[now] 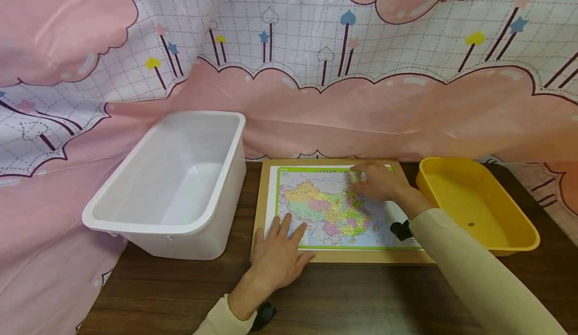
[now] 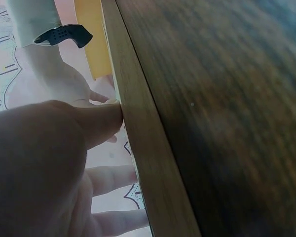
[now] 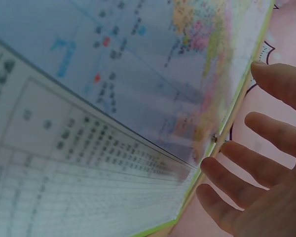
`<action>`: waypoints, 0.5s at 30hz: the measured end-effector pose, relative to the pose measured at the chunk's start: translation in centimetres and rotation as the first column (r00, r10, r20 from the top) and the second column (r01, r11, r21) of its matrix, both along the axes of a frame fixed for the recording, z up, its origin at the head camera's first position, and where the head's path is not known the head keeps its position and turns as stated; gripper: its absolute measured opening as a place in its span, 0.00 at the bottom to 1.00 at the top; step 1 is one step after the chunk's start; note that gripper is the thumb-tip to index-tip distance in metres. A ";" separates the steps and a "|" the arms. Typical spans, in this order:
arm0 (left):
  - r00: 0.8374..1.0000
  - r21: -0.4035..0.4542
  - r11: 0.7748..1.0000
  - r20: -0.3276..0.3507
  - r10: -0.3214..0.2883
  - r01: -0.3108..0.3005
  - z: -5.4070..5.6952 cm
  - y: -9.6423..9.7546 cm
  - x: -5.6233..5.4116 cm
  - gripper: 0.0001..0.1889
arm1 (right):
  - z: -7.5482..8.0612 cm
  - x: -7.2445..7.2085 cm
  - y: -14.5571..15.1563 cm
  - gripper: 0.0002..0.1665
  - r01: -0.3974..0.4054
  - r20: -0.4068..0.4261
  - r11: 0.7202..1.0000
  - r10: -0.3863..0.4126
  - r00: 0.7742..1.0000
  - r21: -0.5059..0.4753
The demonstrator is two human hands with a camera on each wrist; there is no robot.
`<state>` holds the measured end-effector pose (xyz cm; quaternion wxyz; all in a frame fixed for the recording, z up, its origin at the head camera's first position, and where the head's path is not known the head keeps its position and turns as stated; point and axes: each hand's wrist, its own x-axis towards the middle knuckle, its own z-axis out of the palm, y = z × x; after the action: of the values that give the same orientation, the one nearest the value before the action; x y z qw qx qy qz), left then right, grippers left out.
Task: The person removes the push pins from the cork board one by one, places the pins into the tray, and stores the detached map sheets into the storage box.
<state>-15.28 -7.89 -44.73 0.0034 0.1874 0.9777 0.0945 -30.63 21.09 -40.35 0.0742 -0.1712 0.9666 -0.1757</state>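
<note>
A colourful printed map of China [image 1: 316,204] with a green border lies flat in a light wooden frame [image 1: 361,257] on the table. My left hand [image 1: 277,257] rests on its lower left corner, fingers spread over the frame and sheet. In the left wrist view the thumb [image 2: 106,121] touches the frame's edge. Over the map's upper right part is my right hand [image 1: 379,182], blurred in the head view. The right wrist view shows the right hand [image 3: 261,168] with relaxed, separated fingers close to the map surface; whether they touch it I cannot tell.
A deep white plastic tub [image 1: 226,174] stands left of the frame. To the right is a shallow yellow tray [image 1: 478,204], partly behind my right sleeve. Both sit on a dark wood table [image 1: 352,295]. A patterned pink and white cloth [image 1: 307,114] hangs behind.
</note>
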 end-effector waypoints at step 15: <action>1.000 -0.014 1.000 0.014 0.009 -0.009 0.1 0.0 0.0 0.34 | -0.7 -0.5 -0.1 0.31 -0.014 -0.055 0.998 0.017 0.998 0.057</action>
<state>-15.24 -7.92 -44.68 0.0114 0.1823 0.9791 0.0891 -31.09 20.96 -41.08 0.0535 -0.1815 0.9715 -0.1427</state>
